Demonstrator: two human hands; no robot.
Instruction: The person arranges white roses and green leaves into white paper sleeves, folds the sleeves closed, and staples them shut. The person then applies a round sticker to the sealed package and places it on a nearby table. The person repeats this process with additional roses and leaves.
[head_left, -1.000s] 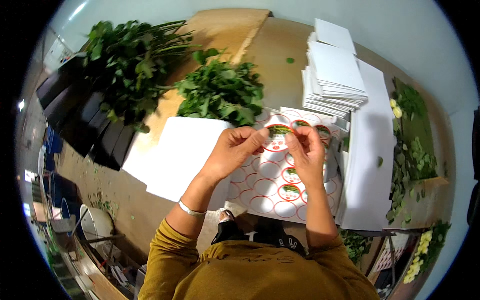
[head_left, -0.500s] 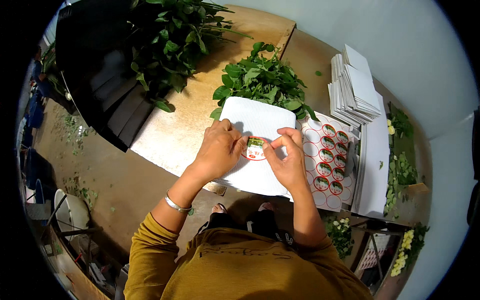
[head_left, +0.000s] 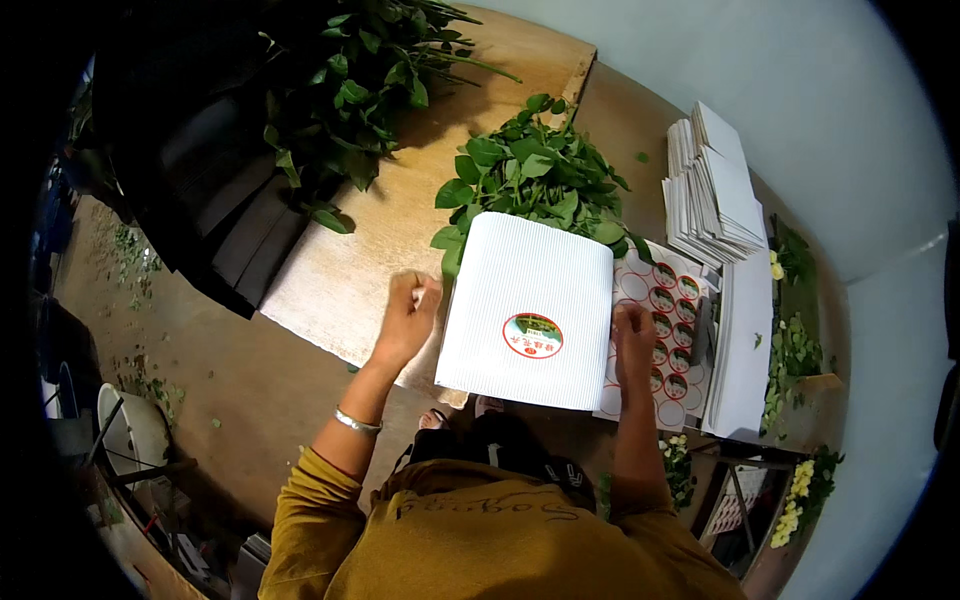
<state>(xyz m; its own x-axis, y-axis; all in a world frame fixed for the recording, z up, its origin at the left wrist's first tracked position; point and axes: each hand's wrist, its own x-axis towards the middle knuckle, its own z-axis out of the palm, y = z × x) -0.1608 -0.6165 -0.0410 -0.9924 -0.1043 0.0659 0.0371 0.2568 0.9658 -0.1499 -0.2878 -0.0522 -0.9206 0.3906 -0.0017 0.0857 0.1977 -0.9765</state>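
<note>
A white ribbed wrapper (head_left: 520, 275) stands around a bunch of leafy green stems (head_left: 535, 165), whose foliage spreads beyond its far edge. An oval sticker (head_left: 533, 336) with a red rim and a green picture lies flat on the wrapper's near part. My left hand (head_left: 408, 318) is just off the wrapper's left edge, slightly blurred, its fingers curled in with nothing plainly in them. At the right edge, my right hand (head_left: 636, 345) is over the sticker sheet (head_left: 670, 405), fingers bent together; whether they pinch anything is hidden.
Dark folded sleeves or boards (head_left: 235, 220) stand at the left beside more leafy stems (head_left: 375, 75) on the wooden table (head_left: 330, 285). At the right are stacked white cards (head_left: 715, 190) and a pile of white sheets (head_left: 740, 340). A white bucket (head_left: 135, 425) is on the floor.
Both hands have come off the sticker and moved apart, left hand leftward, right hand to the right edge. The sticker now lies flat on the wrapper, which sits slightly further right in view.
</note>
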